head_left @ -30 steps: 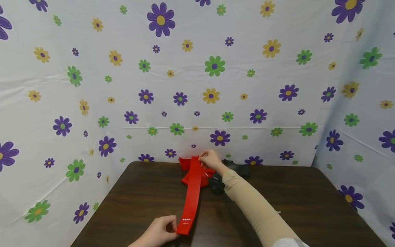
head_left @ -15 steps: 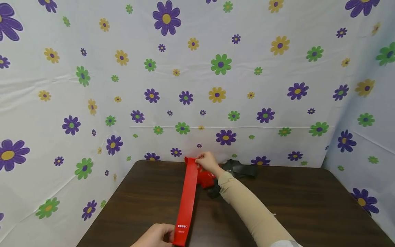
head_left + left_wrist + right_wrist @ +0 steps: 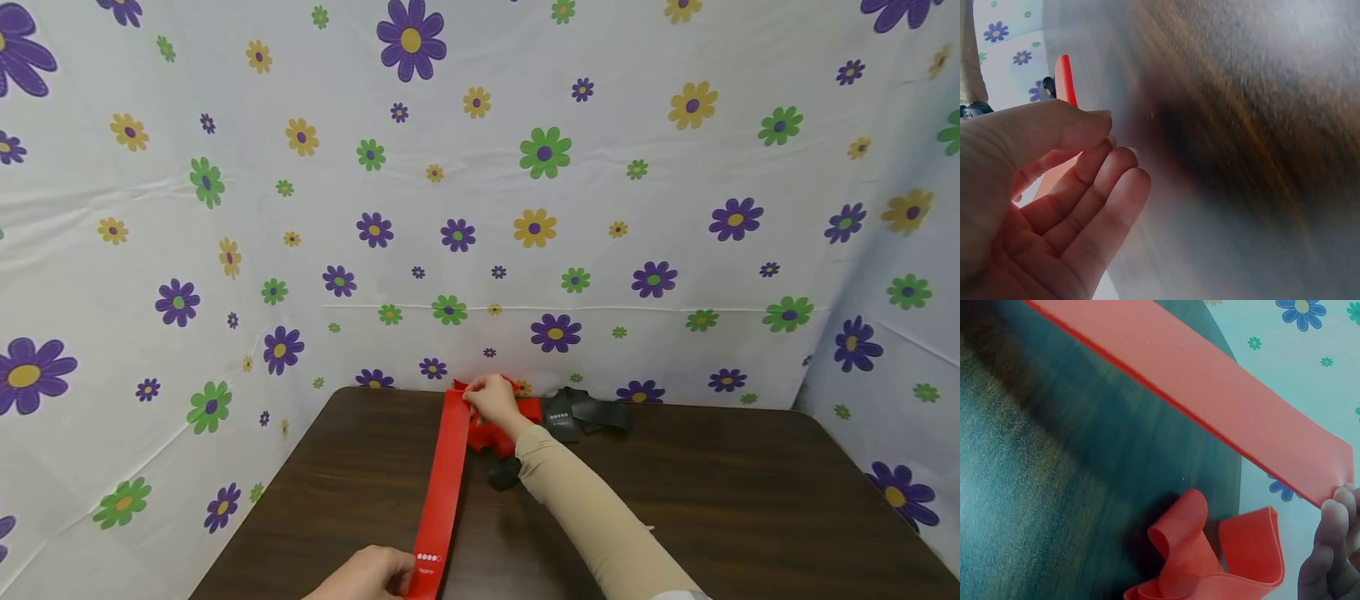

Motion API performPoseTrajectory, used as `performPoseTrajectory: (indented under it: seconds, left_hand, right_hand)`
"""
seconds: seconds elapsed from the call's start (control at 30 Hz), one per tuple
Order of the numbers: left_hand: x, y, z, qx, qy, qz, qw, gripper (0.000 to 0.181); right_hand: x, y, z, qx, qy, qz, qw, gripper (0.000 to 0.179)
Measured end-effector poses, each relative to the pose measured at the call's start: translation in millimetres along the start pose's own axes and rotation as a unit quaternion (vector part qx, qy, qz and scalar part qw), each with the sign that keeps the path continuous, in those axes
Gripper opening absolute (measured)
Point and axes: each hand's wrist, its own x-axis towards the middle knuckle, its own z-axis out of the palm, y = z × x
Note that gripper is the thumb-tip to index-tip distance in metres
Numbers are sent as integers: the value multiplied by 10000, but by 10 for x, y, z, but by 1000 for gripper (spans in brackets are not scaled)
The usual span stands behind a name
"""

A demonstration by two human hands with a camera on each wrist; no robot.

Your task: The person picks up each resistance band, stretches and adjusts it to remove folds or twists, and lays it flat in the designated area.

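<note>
I see the red band (image 3: 442, 492) swung left over the last second to just beside the red pile (image 3: 491, 440), right hand (image 3: 493, 402) pinching its far end, left hand (image 3: 366, 575) seemingly pinching the near end (contact partly hidden), so likely singled out.
</note>
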Motion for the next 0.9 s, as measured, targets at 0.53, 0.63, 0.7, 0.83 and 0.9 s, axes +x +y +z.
performPoseTrajectory:
  seconds: [0.53, 0.63, 0.7, 0.83, 0.9]
  left_hand:
    - [-70, -283, -80, -307, 422, 311, 9982, 19]
    - [-92, -344, -89, -681, 706, 184, 9950, 18]
    - [-107, -368, -89, -1211, 918, -25, 9884, 17]
    - [-128, -428, -87, -2362, 1228, -362, 9632, 15]
    - [-138, -454, -88, -2701, 1265, -450, 9534, 17]
  right_hand:
    - [-85, -13, 142, 267, 54, 44, 9996, 12]
    - [-86, -19, 148, 264, 44, 84, 9996, 12]
    - [-82, -23, 152, 262, 44, 106, 9996, 12]
    - [-75, -27, 164, 280, 32, 160, 9995, 12]
    - [-71, -28, 172, 290, 25, 179, 9994, 12]
